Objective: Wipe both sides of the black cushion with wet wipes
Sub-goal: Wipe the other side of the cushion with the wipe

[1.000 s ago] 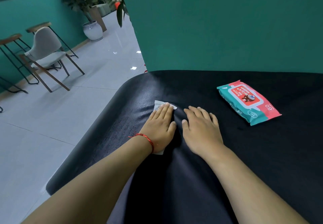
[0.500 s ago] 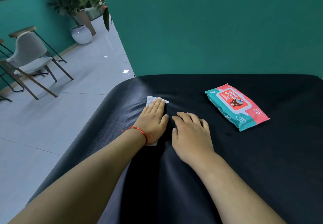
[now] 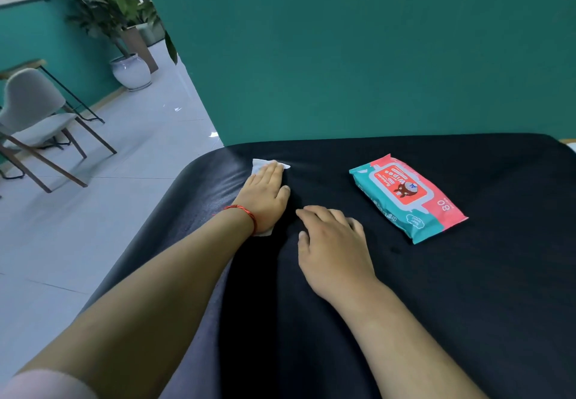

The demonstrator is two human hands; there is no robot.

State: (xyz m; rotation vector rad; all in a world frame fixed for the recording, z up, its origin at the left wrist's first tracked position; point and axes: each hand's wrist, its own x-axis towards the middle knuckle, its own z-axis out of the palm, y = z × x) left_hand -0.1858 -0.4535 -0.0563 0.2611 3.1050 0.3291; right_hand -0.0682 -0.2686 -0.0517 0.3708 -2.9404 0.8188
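Both my arms reach forward: my left hand (image 3: 265,194) presses flat on a white wet wipe (image 3: 258,164), my right hand (image 3: 335,249) rests with fingers loosely bent on the wide black leather-like cushion (image 3: 436,289).

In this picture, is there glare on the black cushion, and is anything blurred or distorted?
Head view: glare on the black cushion at its left curved edge, beside the left hand; its middle is almost featureless dark; the wipes pack is sharp, its print readable; the wide lens makes the wall edge lean and the near forearms look large.
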